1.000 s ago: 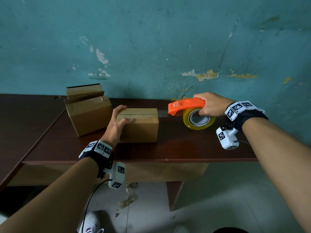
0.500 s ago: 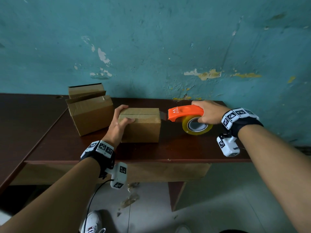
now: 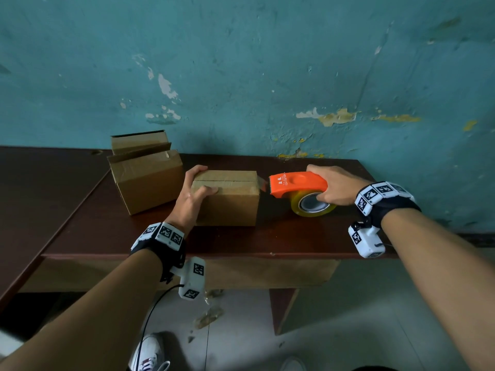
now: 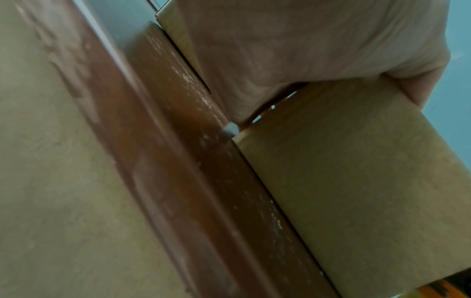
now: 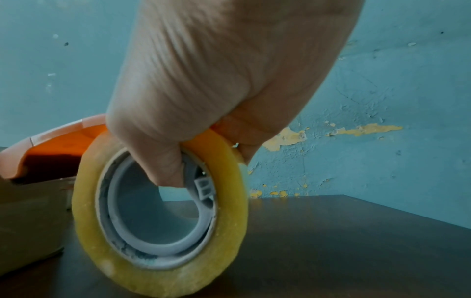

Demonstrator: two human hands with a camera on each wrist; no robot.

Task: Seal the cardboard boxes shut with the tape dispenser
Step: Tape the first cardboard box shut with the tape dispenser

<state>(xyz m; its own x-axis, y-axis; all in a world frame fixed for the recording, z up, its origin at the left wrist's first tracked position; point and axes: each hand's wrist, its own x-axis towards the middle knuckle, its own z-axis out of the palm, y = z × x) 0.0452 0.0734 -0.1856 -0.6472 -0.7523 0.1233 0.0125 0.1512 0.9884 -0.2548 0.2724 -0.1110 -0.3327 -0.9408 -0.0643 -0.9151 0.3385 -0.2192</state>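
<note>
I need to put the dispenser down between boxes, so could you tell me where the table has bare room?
Bare table lies right of the closed box, under and around the dispenser in the right hand, and along the front edge. The adjoining top at far left is bare too. It is crowded between the open box and left hand.

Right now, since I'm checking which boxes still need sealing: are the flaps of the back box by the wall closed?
No, the back box stands with its top flaps up and open.
</note>
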